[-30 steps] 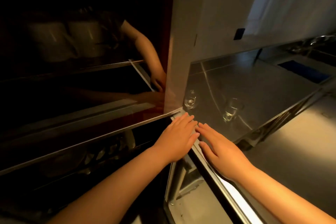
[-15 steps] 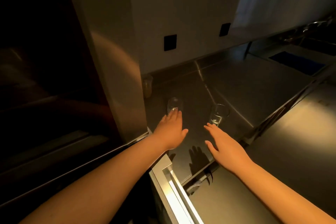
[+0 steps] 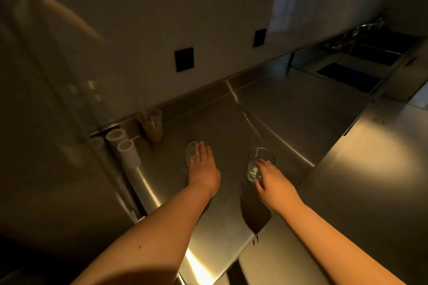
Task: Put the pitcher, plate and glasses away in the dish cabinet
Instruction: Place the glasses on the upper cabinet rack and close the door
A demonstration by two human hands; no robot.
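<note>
Two clear glasses stand upright on the steel table (image 3: pixel 289 109), side by side and apart. Your left hand (image 3: pixel 203 169) reaches the left glass (image 3: pixel 191 151) with fingers straight, laid over its right side, no grip closed yet. Your right hand (image 3: pixel 273 181) is at the right glass (image 3: pixel 257 162), fingers starting to curl at its near wall; whether that grip has closed you cannot tell. Each glass lies straight ahead of its own hand, long axis vertical. A third tumbler (image 3: pixel 151 126) sits further back by the wall, nearer your left
</note>
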